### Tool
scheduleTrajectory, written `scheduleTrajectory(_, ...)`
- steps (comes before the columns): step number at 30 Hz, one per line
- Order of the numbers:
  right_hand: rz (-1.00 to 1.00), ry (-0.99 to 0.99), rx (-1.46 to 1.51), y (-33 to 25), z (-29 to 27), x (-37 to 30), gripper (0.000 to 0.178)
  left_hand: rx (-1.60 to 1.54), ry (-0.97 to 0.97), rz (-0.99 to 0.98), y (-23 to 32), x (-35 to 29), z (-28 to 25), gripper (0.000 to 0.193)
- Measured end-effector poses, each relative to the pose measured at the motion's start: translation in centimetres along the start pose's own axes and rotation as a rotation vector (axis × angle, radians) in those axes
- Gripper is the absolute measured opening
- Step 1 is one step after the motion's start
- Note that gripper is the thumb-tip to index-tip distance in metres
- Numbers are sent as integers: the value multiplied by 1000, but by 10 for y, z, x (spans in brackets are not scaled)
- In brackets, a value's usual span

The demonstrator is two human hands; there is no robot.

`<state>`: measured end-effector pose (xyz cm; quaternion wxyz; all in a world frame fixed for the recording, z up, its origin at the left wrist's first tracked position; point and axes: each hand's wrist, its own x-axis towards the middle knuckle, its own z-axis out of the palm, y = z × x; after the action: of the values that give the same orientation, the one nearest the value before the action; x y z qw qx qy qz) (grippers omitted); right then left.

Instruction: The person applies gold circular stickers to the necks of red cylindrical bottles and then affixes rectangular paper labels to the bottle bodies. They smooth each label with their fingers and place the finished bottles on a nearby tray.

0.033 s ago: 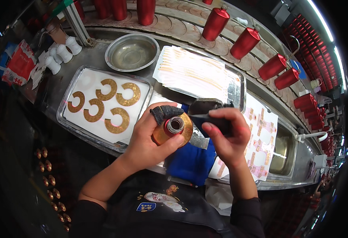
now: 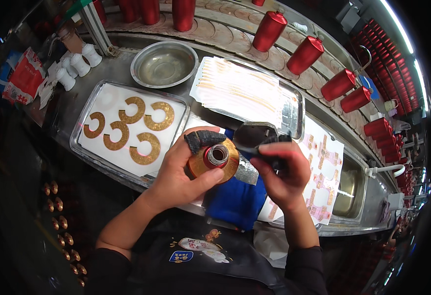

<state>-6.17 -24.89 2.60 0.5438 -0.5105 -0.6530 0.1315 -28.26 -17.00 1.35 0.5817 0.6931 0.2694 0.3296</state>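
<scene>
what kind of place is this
Probably a factory workshop where bottles are finished: red bottles stand along a conveyor-like track, gold C-shaped pieces lie laid out flat, and the person's left hand holds a gold-shouldered bottle.

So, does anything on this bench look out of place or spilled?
I see no spill. The white sheet with gold strips sits askew on its metal tray, leaving the tray's right end showing. The red bottles on the conveyor lean too, probably just from the wide lens.
</scene>
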Motion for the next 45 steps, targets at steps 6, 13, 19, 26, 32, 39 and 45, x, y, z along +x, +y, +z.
scheduleTrajectory(6, -281, -184, -74, -17, 2, -1, 24, -436, -100, -122, -7, -5, -8, 64)
scheduleTrajectory(13, -291, -161, -107, -33, 17, -2, 24, -426, -93, -95, -12, -10, -7, 53)
scheduleTrajectory(19, -284, -95, -203, -44, 17, -4, 28, -513, -119, -132, -15, -10, -9, 56)
scheduleTrajectory(26, -208, -75, -240, -47, 19, -7, 30, -213, -205, -24, -20, -7, -17, 86)
scheduleTrajectory(32, -237, -87, -276, -54, 36, -13, 34, 270, 290, 342, -28, -13, 27, 74)
scheduleTrajectory(39, -284, -38, -297, -46, 29, -10, 36, 345, 412, 343, -27, -14, 37, 70)
scheduleTrajectory(45, -297, -33, -285, -47, 27, -6, 36, 420, 487, 324, -27, -15, 45, 72)
